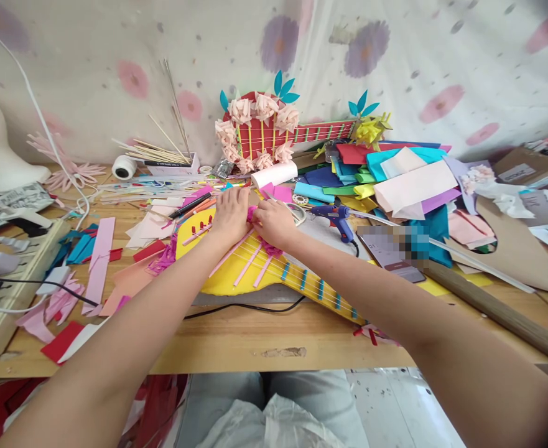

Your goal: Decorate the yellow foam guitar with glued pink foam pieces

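Hands (274, 221) touch magenta trim (251, 213) on a yellow, teal-fretted guitar (231, 269).

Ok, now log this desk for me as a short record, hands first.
Left hand: on the yellow guitar, touching ruffled magenta trim; grip hidden
Right hand: beside the left, at the same trim; grip unclear
Guitar neck: blue-green bars across it
Behind: red guitar with pale pink flowers
Tool: blue glue gun, right of the hands
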Demonstrator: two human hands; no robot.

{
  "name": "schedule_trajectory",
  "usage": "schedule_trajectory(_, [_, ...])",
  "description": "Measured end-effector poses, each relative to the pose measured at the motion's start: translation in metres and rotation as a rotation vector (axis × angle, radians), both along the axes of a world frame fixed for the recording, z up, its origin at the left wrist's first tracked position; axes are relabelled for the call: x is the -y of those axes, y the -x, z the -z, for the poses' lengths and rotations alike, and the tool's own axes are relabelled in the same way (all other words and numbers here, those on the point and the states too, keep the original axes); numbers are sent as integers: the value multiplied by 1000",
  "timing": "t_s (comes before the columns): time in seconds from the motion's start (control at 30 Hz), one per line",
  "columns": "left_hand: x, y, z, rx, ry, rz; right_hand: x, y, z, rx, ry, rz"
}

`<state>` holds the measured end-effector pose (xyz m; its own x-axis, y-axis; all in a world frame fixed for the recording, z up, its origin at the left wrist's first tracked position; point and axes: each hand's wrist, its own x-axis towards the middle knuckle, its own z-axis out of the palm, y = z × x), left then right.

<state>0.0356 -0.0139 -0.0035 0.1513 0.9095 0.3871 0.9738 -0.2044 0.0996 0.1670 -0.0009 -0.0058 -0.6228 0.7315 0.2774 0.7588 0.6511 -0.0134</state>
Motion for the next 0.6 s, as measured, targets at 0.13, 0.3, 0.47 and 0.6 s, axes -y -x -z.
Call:
schedule_trajectory(0.13, [-2,2,4,15,-12,-2,0,-4,-3,-49,21,33])
schedule_trajectory(0.3, [0,2,2,58,-2,11,-1,-19,-8,-184,53,53])
schedule_trajectory(0.47, [3,0,1,75,10,12,-7,-38,-12,-275,66,109])
schedule_trajectory(0.6, [1,-2,4,49,-16,14,-10,-46,-13,-295,71,119])
